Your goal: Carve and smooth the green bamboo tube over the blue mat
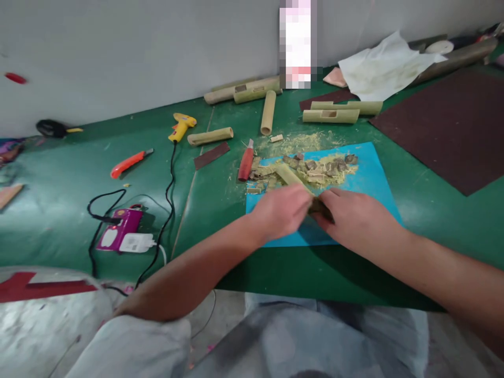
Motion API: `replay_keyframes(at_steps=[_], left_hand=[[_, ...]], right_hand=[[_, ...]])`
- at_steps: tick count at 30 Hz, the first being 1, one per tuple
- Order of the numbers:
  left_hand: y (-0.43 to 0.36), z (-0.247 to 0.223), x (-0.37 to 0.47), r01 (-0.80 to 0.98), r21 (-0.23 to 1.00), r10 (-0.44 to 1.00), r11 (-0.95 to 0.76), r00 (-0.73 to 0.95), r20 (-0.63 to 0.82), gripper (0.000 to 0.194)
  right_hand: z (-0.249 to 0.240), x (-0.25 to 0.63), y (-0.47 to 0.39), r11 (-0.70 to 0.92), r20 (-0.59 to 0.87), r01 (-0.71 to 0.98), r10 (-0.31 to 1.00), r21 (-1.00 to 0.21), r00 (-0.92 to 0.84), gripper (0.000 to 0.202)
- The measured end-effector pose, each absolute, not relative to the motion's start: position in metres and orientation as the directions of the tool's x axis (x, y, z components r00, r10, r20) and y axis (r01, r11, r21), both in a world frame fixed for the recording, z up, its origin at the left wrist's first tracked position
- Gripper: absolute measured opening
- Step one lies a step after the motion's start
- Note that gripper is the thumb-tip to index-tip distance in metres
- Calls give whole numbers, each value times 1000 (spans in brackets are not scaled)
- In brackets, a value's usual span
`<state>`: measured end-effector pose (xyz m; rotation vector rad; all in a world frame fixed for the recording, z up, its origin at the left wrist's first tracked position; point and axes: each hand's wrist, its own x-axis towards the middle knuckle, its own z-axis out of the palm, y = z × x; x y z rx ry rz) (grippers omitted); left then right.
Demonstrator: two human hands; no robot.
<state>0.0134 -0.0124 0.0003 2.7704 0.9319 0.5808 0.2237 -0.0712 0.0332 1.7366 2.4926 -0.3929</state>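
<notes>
My left hand [281,210] is closed around a pale green bamboo tube [289,174], which slants up and left over the blue sheet [374,173]. My right hand [354,214] is closed at the near end of the tube, its fingers pressing a small folded dark brown piece that looks like sandpaper [323,210] against it. The fingers hide how far the brown piece wraps. Bamboo chips and shavings [315,170] lie heaped on the sheet beyond my hands. A red-handled chisel-like blade [246,163] rests at the sheet's left edge.
Several cut bamboo tubes [268,113] lie at the back. To the left are an orange utility knife [128,164], a yellow glue gun [182,127] with a black cord and a purple power strip [120,229]. A large dark brown sheet [449,126] lies right, near a white cloth [388,65].
</notes>
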Motion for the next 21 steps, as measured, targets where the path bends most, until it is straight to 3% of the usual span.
replay_keyframes(at_steps=[2,6,11,16,19,21], left_hand=[[-12,1,14,552,264,610,-791,740,283,29],[-7,-1,10,689,264,725,-675,553,411,23],[-20,-1,18,509,126,523,-851,803,285,31],[-14,1,15,684,206,703,-700,606,373,33],[-15,-1,14,533,190,565,-825,764,312,31],[-12,-2,12,502,193,537,-843,772,340,29]], right_hand=[[33,224,-72,325,-204,931,913,-165,-354,19],[33,224,-72,319,-178,933,921,-166,-346,18],[35,223,-72,307,-230,934,910,-183,-344,18],[35,223,-73,309,-195,938,921,-159,-337,18],[35,223,-72,308,-224,937,913,-166,-340,18],[34,224,-72,300,-218,939,917,-170,-332,18]])
